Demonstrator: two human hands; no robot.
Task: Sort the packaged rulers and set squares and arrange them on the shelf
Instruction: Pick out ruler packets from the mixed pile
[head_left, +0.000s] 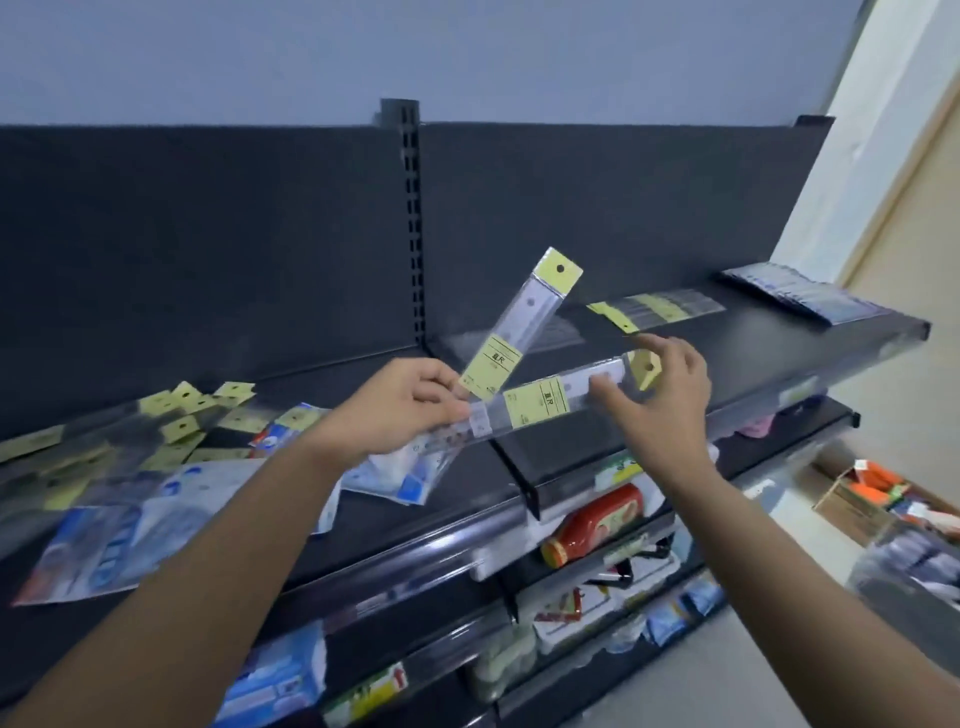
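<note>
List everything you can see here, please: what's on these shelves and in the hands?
Held rulers: two, clear packets with yellow labels, fanned out above the top shelf.
Ruler row: several, clear and yellow, lying on the right part of the top shelf.
Dark packets: a stack, blue-grey, far right end of that shelf.
Loose pile: many yellow-tagged packets mixed with blue-and-white ones, left part of the shelf.
Shelf: black, several levels.
Red bottle: one, lying on the shelf below.
Cardboard box: one, brown, on the floor at right.
Left hand: pinches both rulers at their lower ends.
Right hand: fingers spread, touching the lower ruler near its yellow tag.
</note>
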